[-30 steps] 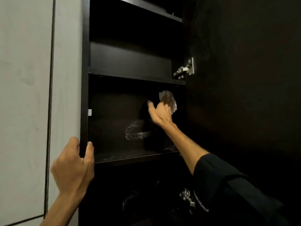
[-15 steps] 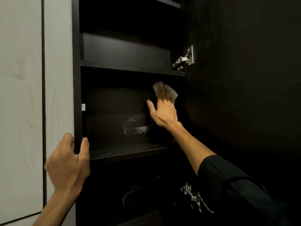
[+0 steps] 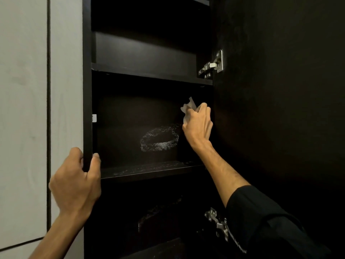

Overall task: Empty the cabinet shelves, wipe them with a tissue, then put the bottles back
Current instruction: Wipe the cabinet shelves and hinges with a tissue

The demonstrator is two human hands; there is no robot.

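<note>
From the head camera I see a dark cabinet set in a pale wall, its door swung open on metal hinges. My left hand grips the cabinet's left edge, fingers and thumb curled around it. My right hand clutches a crumpled tissue inside the middle compartment, near its right wall, above a dusty shelf. A pale ring-shaped smear marks the back panel. I see no readable writing.

Pale wall panels left; dim lighting.
</note>
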